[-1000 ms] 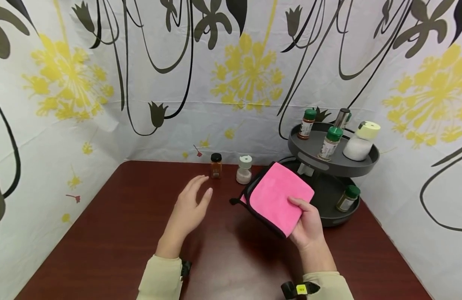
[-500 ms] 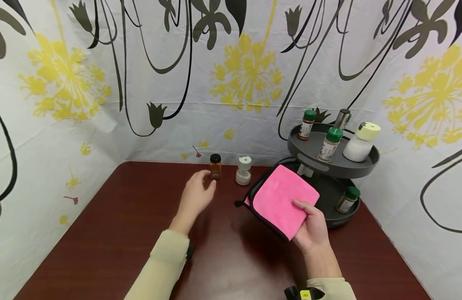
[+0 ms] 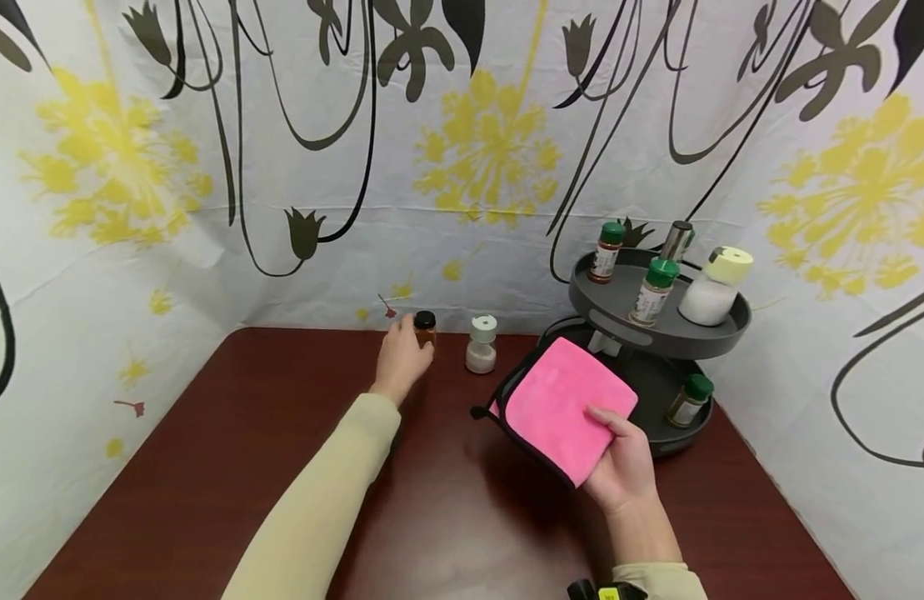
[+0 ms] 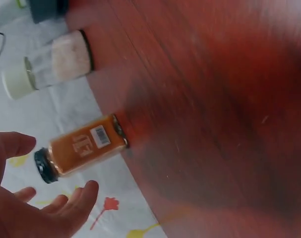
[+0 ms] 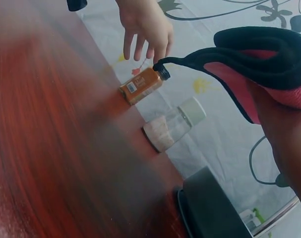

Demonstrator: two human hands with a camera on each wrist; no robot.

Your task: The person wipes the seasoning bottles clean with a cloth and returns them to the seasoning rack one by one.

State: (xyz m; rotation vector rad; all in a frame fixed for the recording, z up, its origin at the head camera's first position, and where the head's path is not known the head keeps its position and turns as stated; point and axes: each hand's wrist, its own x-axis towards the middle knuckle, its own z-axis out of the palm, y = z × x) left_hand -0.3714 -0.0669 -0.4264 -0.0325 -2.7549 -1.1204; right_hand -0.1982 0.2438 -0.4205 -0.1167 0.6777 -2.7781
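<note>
At the table's far edge, my left hand (image 3: 402, 360) reaches beside a small spice jar (image 3: 427, 335) with orange-brown powder and a black cap. In the left wrist view the thumb and fingers are spread on either side of the cap (image 4: 46, 165), with a gap showing between them and the jar (image 4: 86, 145). My right hand (image 3: 625, 462) grips a folded pink cloth (image 3: 570, 408) with black edging, thumb on top, held above the table. A clear shaker (image 3: 481, 346) with a pale lid and light contents stands upright to the right of the spice jar.
A dark two-tier round rack (image 3: 660, 337) stands at the back right. Several jars sit on its upper tier, among them a white-bodied one (image 3: 715, 287); a green-capped jar (image 3: 690, 402) is on the lower tier. Patterned fabric (image 3: 342, 275) hangs behind the dark red table (image 3: 207, 467).
My left hand has moved forward to the spice jar, its forearm stretching out further. The right hand and the pink cloth have shifted only slightly.
</note>
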